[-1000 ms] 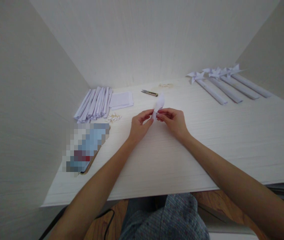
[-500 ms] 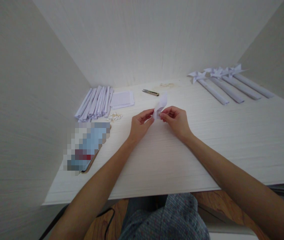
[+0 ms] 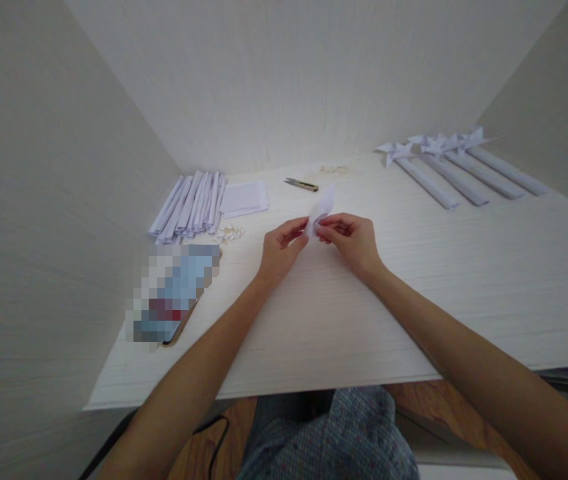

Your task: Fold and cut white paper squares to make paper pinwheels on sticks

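Between my two hands, a small piece of white paper (image 3: 326,201) is held up over the middle of the table, with one part curling upward. My left hand (image 3: 283,248) pinches its left side between thumb and fingers. From the right, my right hand (image 3: 351,241) pinches the paper near its lower part; my fingers hide some of it. Just beyond the paper lies a pair of thread snips (image 3: 301,185). A stack of white paper sheets (image 3: 245,199) is to the left of the snips, and a small heap of tiny white-and-tan pieces (image 3: 230,233) sits nearer my left hand.
Rolled paper sticks (image 3: 191,207) are piled at the left, above a blurred-out phone (image 3: 184,287). Several paper pinwheels on sticks (image 3: 437,175) lie at the back right. Small tan scraps (image 3: 334,171) rest near the back wall (image 3: 284,87). Walls enclose both sides of the white table (image 3: 324,333).
My right fingers have shifted slightly left along the paper, and its upper part has tilted a little. My left hand stays in nearly the same place.
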Tool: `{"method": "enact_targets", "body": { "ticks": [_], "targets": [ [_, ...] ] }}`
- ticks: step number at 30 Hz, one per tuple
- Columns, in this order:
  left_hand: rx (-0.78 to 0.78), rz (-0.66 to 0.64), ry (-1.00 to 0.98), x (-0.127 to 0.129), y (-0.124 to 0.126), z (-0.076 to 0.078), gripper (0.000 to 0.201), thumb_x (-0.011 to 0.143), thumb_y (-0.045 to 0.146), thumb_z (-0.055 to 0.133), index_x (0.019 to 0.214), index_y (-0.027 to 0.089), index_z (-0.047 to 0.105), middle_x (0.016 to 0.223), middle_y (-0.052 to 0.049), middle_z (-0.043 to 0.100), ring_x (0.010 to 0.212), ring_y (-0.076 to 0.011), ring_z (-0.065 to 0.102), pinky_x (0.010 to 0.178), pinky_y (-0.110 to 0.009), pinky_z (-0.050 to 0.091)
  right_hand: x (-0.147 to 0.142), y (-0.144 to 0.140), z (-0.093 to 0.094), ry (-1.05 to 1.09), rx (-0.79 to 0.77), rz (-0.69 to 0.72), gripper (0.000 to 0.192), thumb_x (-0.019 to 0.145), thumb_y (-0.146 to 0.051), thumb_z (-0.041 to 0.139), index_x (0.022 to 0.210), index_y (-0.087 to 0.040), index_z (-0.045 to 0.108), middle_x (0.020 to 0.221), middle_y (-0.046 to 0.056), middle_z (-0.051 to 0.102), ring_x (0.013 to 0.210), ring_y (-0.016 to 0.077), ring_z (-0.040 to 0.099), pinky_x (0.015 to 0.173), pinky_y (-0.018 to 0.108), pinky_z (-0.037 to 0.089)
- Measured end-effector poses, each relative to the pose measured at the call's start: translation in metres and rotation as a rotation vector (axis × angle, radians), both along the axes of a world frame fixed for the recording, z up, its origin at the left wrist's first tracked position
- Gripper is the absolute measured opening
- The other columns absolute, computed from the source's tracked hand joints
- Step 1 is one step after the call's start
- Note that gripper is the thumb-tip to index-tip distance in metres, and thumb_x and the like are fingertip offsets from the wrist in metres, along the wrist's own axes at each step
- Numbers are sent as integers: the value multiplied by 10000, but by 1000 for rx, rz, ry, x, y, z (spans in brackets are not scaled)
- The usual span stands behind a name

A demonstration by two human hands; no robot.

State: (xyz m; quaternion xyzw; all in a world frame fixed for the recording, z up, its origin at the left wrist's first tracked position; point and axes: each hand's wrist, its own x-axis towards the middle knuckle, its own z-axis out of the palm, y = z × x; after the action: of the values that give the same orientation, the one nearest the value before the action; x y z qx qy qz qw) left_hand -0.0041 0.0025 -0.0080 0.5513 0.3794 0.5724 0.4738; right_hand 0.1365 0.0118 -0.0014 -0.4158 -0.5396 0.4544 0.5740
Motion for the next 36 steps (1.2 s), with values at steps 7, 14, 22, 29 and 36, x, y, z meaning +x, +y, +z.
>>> {"method": "enact_targets", "body": {
  "ticks": [7, 14, 22, 29, 36],
  "targets": [
    [-1, -6, 9, 0, -1, 1, 300, 622, 155, 647, 914, 212, 686, 988, -31, 680, 943, -178, 602, 881, -335, 434, 1, 1, 0, 12, 25, -11, 126, 567, -246, 721, 641, -169, 654, 567, -8, 638, 520, 103, 580, 520, 253, 490],
    [0, -42, 28, 0, -2, 2, 299, 641, 164, 634, 931, 220, 682, 1017, -34, 672, 991, -181, 585, 887, -321, 427, 2, 1, 1, 18, 2, -22, 153, 557, -279, 729, 634, -167, 661, 594, 9, 659, 544, 115, 600, 527, 255, 490],
    [28, -31, 5, 1, 0, -1, 291, 628, 190, 655, 916, 221, 685, 1005, -32, 674, 968, -186, 593, 871, -334, 438, 2, -1, 3, -35, 6, -15, 206, 562, -328, 729, 667, -163, 660, 569, 8, 648, 500, 113, 588, 482, 246, 466],
    [24, -46, -38, 1, 1, 0, 276, 611, 155, 655, 876, 221, 693, 943, -19, 690, 912, -166, 612, 860, -325, 443, 2, -2, 5, -35, 47, 14, 87, 606, -246, 688, 655, -174, 690, 555, -1, 642, 503, 109, 570, 504, 260, 467],
    [4, -47, -18, 1, 0, 1, 287, 622, 160, 647, 901, 218, 686, 980, -25, 685, 938, -178, 609, 879, -344, 437, 2, 1, 2, -1, 19, 22, 135, 573, -281, 713, 642, -171, 682, 561, 2, 645, 498, 109, 569, 511, 269, 479]
  ]
}}
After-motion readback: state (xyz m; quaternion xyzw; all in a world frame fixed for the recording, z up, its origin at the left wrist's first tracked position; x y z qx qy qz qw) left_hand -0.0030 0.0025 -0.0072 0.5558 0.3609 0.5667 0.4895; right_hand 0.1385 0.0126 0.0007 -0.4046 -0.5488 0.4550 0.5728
